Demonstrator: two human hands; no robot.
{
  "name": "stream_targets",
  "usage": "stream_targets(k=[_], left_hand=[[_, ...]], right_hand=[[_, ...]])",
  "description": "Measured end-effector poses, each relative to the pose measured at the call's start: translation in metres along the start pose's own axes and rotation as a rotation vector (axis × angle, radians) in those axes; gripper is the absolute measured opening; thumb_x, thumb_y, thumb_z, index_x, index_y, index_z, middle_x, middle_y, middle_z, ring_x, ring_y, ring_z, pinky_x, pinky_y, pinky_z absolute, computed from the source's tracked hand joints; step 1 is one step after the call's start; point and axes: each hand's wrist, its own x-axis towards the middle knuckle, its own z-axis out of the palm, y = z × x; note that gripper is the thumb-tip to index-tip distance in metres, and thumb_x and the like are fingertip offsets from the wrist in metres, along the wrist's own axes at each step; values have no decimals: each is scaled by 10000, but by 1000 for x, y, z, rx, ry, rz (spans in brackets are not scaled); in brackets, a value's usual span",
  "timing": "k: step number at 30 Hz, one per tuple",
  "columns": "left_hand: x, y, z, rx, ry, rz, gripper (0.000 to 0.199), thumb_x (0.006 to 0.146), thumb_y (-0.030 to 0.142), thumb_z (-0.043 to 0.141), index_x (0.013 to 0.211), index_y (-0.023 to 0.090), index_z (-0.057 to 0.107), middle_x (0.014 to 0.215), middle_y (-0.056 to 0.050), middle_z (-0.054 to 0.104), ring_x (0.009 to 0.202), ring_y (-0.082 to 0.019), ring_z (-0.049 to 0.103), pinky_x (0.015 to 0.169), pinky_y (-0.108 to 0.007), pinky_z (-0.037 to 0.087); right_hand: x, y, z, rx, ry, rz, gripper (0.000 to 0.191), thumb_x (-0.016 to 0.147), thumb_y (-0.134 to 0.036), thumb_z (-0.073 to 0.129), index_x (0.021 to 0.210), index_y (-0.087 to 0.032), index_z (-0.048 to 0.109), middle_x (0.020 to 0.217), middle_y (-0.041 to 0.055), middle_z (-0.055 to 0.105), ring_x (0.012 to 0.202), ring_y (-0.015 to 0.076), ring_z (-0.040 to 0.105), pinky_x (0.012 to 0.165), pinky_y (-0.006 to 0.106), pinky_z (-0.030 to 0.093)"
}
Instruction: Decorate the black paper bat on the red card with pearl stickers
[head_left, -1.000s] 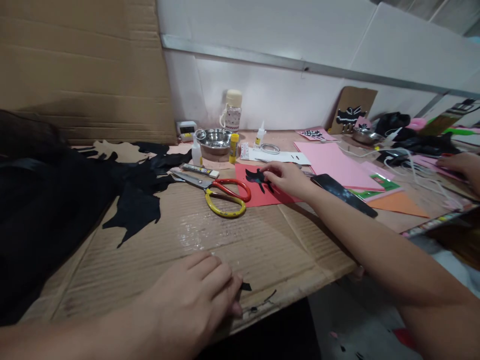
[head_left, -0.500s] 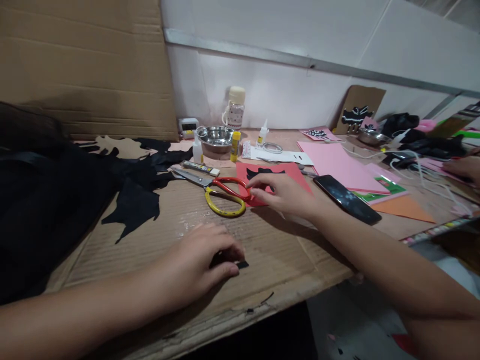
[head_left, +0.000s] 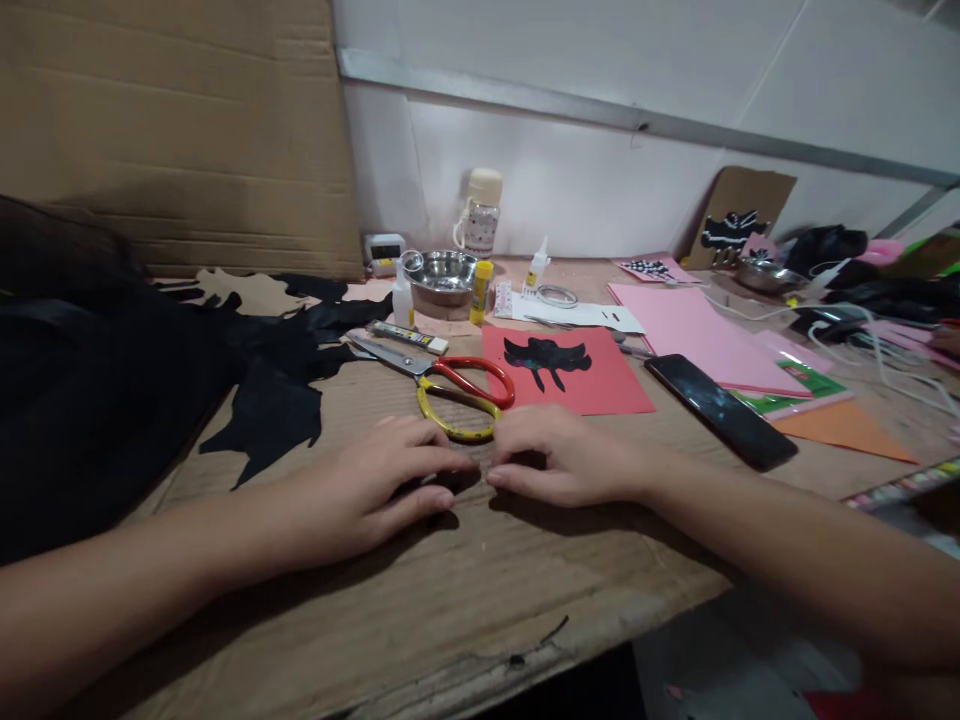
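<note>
Right hand [head_left: 555, 455] has come down off the red paper [head_left: 615, 392] since half a second ago, so in the head view it's now just beside the left hand [head_left: 375, 485] over the cardboard [head_left: 525, 590]. Both have fingers curled with only a narrow gap to the thumb, and tbh I can't tell if either is pinching anything. Black cut-out [head_left: 551, 358] lies in full view on that paper, right of the scissors [head_left: 412, 364], with the phone [head_left: 720, 410] further right

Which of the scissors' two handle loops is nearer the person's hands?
The yellow loop, close by the right hand; the red loop lies farther back, toward the metal bowl.
</note>
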Motion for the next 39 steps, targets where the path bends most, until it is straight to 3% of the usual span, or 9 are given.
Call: stream_targets(k=[3, 6, 12, 19, 23, 28, 32, 39], left_hand=[[0, -15, -10, 8, -22, 28, 438, 984, 477, 710, 1394, 328, 672, 1266, -72, 682, 1161, -266, 617, 1000, -372, 492], [0, -20, -15, 60, -32, 29, 499, 902, 468, 805, 1375, 360, 687, 1301, -60, 654, 1202, -284, 591, 1033, -391, 472], [3, -6, -13, 131, -60, -14, 427, 903, 331, 756, 1320, 417, 723, 1202, -39, 650, 1132, -286, 589, 987, -414, 459], [2, -4, -14, 111, -71, -24, 386, 895, 288, 746, 1264, 402, 750, 1179, -28, 657, 1110, -269, 604, 969, -382, 454], [3, -4, -14, 78, -79, -45, 341, 907, 317, 732, 1247, 339, 716, 1225, -33, 648, 1139, -274, 588, 985, -395, 432], [4, -6, -9, -3, -51, -113, 264, 895, 371, 743, 1099, 233, 651, 1089, -27, 666, 1036, -251, 593, 943, -397, 421], [4, -9, -9, -14, -45, -93, 249, 920, 397, 738, 1095, 236, 665, 1092, -32, 668, 1056, -257, 591, 963, -407, 407], [1, -12, -17, -13, -109, -38, 447, 840, 501, 850, 1224, 327, 700, 1232, -42, 640, 1164, -296, 569, 997, -400, 423]], right_hand=[[1, 1, 0, 3, -19, 17, 223, 1025, -269, 590, 877, -167, 723, 818, 54, 738, 747, 160, 648, 697, 263, 485], [1, 0, 0, -4, -42, 22, 214, 1024, -257, 591, 900, -158, 734, 833, 58, 748, 755, 163, 657, 704, 264, 487], [1, 1, 1, 2, -43, 43, 193, 1014, -267, 625, 918, -156, 750, 841, 64, 765, 759, 169, 673, 702, 265, 484], [3, -1, 0, -11, -49, 51, 183, 1012, -255, 638, 920, -153, 759, 833, 65, 767, 745, 161, 667, 690, 254, 478], [2, -3, 2, 0, -35, 18, 163, 1010, -229, 633, 982, -141, 767, 885, 68, 769, 790, 165, 679, 725, 256, 501], [0, -8, 3, -78, -22, -133, 253, 1046, -230, 596, 1112, -84, 791, 963, 121, 728, 842, 182, 666, 772, 275, 517], [0, -9, 5, -171, -47, -145, 279, 1050, -254, 596, 1159, -94, 797, 955, 126, 719, 840, 205, 663, 754, 295, 512], [2, -10, 4, -166, -67, -116, 271, 1060, -267, 583, 1153, -114, 786, 1034, 118, 745, 918, 207, 690, 822, 301, 530]])
